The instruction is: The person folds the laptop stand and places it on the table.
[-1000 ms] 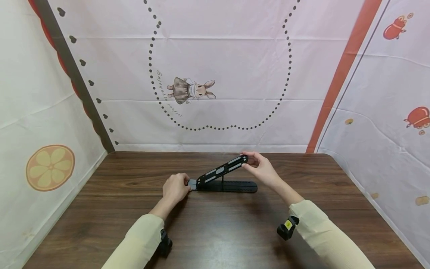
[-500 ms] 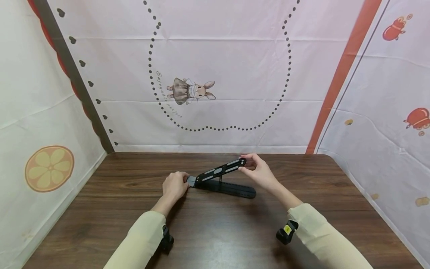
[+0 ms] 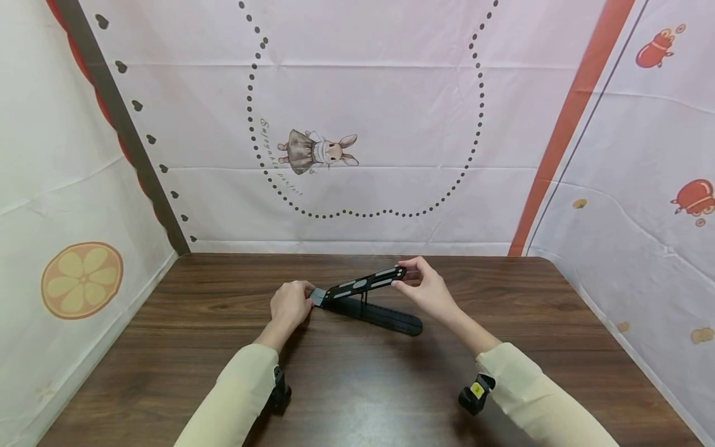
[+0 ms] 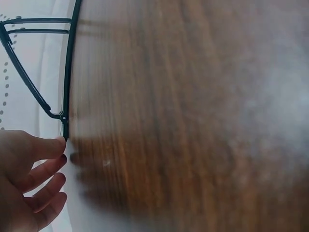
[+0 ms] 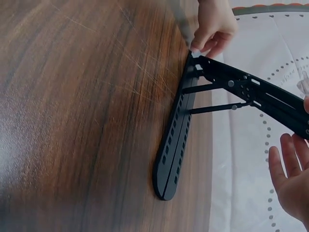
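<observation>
A black folding laptop stand (image 3: 365, 284) with grey pads lies across the table, partly unfolded into a wedge. Its slotted base (image 5: 175, 140) angles toward the person at the right end. Two thin struts (image 5: 205, 89) link the base to the raised arm (image 5: 260, 92). At the hinge end, my left hand (image 3: 290, 305) pinches the grey tip (image 3: 318, 297) between thumb and fingers; in the left wrist view the other fingers are loosely bent. My right hand (image 3: 429, 287) grips the raised arm's free end with thumb and fingertips, above the base.
The wooden table (image 3: 357, 385) ends at a printed cloth backdrop (image 3: 391, 192) behind the stand. Cloth side walls (image 3: 631, 217) stand at left and right. A small black camera (image 3: 476, 393) hangs at each wrist.
The base's right end has swung toward the person. The raised arm's free end has come down a little, with my right hand on it. My left hand has shifted only slightly.
</observation>
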Available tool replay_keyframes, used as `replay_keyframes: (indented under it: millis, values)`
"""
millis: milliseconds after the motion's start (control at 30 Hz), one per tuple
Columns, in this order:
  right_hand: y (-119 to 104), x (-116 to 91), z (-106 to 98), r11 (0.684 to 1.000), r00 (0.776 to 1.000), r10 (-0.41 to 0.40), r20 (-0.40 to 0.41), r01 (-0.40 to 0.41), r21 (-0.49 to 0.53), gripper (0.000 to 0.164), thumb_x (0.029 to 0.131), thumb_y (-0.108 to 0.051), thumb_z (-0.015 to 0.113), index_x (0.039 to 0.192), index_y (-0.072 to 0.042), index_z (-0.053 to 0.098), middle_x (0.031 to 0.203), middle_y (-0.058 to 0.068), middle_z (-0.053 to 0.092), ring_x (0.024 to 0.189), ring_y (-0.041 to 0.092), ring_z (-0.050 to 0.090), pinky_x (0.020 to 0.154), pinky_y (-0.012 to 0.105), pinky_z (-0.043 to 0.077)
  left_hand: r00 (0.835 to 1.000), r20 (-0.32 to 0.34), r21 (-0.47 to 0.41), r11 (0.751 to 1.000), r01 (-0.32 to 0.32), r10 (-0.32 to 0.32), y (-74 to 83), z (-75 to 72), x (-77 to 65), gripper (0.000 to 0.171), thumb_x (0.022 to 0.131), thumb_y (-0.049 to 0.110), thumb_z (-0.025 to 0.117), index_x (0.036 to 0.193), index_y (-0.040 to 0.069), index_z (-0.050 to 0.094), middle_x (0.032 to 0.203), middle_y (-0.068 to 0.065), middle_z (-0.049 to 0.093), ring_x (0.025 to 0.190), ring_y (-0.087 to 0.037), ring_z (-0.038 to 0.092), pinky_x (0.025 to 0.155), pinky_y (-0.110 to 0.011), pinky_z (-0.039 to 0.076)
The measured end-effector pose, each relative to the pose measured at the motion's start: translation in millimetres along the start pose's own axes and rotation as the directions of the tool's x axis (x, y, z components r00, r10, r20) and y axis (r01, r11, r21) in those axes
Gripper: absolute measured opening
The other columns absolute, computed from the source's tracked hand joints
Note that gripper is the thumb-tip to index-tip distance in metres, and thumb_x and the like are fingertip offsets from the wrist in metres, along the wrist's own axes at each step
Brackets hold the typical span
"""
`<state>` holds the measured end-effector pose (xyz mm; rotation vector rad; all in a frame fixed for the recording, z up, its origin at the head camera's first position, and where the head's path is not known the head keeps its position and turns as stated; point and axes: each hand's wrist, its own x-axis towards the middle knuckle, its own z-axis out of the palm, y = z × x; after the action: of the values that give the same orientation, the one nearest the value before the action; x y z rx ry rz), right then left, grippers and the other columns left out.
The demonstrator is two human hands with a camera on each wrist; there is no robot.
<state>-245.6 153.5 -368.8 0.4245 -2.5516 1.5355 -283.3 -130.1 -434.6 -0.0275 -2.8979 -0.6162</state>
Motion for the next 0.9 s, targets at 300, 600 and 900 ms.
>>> replay_keyframes:
  millis: [300, 600, 900]
  values:
    - [-39.7, -17.3, 0.2, 0.999, 0.999, -0.028, -0.022, 0.028, -0.018, 0.038, 0.083, -0.007, 0.066, 0.115, 0.004, 0.049, 0.118, 0.021, 0.056, 0.099, 0.034, 0.059, 0.082, 0.040, 0.051, 0.999, -0.024, -0.001, 1.000, 0.023, -0.023, -0.9, 2.8, 4.1, 0.023, 0.080, 0.012, 0.069, 0.102, 0.017, 0.069, 0.084, 0.000, 0.068, 0.066, -0.017, 0.060, 0.048, -0.030, 0.045]
    - [-45.1, -18.2, 1.6, 1.000, 1.000, -0.016, -0.025, 0.016, -0.023, 0.037, 0.084, -0.006, 0.065, 0.115, 0.004, 0.049, 0.116, 0.022, 0.057, 0.098, 0.034, 0.059, 0.080, 0.040, 0.051, 1.000, -0.001, 0.004, 1.000, 0.000, 0.000, 1.2, -0.7, 0.1, 0.030, 0.079, 0.017, 0.071, 0.109, 0.015, 0.068, 0.096, -0.006, 0.067, 0.078, -0.022, 0.061, 0.055, -0.035, 0.048]
    - [-42.9, -17.4, 1.9, 1.000, 0.999, -0.024, -0.027, 0.024, -0.015, 0.037, 0.084, -0.006, 0.065, 0.116, 0.005, 0.048, 0.117, 0.022, 0.056, 0.099, 0.033, 0.059, 0.083, 0.041, 0.050, 0.994, -0.043, -0.041, 0.994, -0.103, 0.101, 16.5, -3.1, -14.4, 0.035, 0.077, 0.026, 0.074, 0.110, 0.016, 0.068, 0.107, -0.007, 0.066, 0.091, -0.028, 0.063, 0.064, -0.041, 0.051]
